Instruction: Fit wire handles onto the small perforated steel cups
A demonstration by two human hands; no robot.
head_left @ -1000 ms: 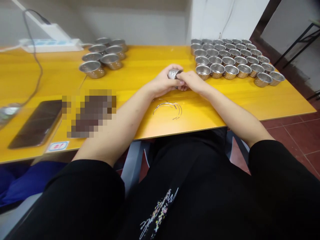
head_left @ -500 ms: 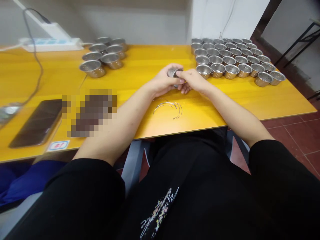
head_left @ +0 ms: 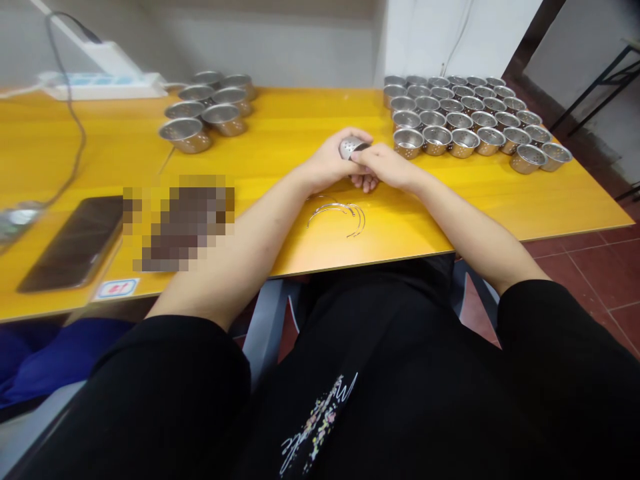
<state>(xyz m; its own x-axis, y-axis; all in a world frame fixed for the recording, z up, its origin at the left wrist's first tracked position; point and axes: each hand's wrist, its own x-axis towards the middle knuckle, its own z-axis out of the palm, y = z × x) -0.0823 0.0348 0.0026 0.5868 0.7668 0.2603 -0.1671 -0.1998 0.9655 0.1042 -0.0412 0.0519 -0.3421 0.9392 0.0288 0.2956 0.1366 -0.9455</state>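
A small perforated metal cup (head_left: 351, 147) is held between my two hands above the yellow table, its holed surface facing up toward me. My left hand (head_left: 334, 157) wraps its fingers around the cup's far side. My right hand (head_left: 387, 163) grips the cup's near right edge, thumb pressed on it and the other fingers curled underneath. Just in front of the hands, several thin curved metal wires (head_left: 333, 208) lie on the tabletop. The cup's lower part is hidden by the fingers.
Rows of perforated metal cups (head_left: 464, 141) stand at the right; a smaller group of cups (head_left: 186, 135) is at the back left. A dark phone (head_left: 75, 243), a blurred-out object (head_left: 180, 227) and a white power strip (head_left: 105, 87) occupy the left side. The table's front edge (head_left: 370, 263) runs before me.
The cup has been turned in my hands, so its holed surface now shows where its opening faced me before. Both hands stay in nearly the same place.
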